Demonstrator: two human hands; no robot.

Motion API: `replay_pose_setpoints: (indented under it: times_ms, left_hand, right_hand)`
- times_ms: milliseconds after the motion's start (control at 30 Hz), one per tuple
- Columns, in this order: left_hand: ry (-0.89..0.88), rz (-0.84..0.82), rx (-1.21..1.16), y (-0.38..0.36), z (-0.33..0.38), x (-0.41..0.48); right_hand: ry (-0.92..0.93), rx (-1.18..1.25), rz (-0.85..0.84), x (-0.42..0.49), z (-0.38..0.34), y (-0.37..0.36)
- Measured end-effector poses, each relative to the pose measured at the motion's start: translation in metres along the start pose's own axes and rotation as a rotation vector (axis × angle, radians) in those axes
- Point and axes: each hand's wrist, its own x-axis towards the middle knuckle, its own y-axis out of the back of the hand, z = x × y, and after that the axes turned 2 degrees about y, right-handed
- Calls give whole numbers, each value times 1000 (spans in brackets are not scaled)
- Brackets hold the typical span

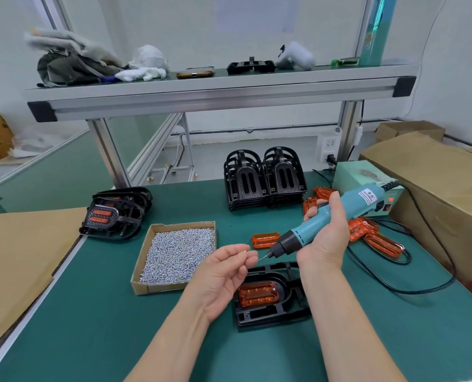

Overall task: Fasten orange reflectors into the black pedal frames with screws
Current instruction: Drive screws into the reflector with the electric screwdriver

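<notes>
Cardboard screw box (157,288) — beside pedal frame (273,317)

Left hand (223,274) pinch, right hand (325,232) fist

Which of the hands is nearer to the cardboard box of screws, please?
Left. The left hand is just right of the box of screws, pinching a screw; the right hand grips the screwdriver farther right.

Frame (273,312), reflector (258,295) in it, lies front centre. Screw box (174,255) to its left. Frame stacks (262,180) behind; pedal pile (116,213) far left; loose reflectors (367,232) right, beside power box (361,177).
</notes>
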Motion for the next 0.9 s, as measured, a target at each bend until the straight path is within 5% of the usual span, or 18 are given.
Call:
replay_pose_setpoints:
  times_ms: [900]
  left_hand:
    - [-14,29,44,0,-18,-16]
  right_hand:
    - [116,-97,-26,-17,4,-9]
